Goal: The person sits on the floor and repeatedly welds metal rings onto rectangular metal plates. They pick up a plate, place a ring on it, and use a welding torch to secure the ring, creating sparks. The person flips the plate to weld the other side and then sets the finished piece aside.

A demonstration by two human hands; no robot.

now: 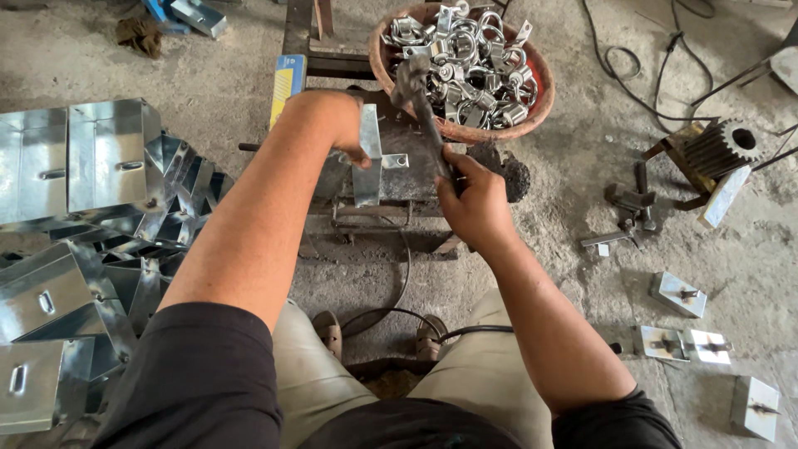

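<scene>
From the head camera, the right hand [475, 202] has its fingers wrapped tightly around the handle of a dark hammer [421, 106], whose head is raised in front of a round basin [542, 98] full of shiny metal clamps [465, 58]. The left hand [342, 133] pinches a bent galvanized bracket [368, 162], holding it upright on a dark metal block [411, 179] between the two arms. A heap of folded sheet-metal boxes [79, 241] lies to the left. Small finished plates [682, 342] lie on the concrete floor [582, 274] at right, near a toothed gear [723, 145].
</scene>
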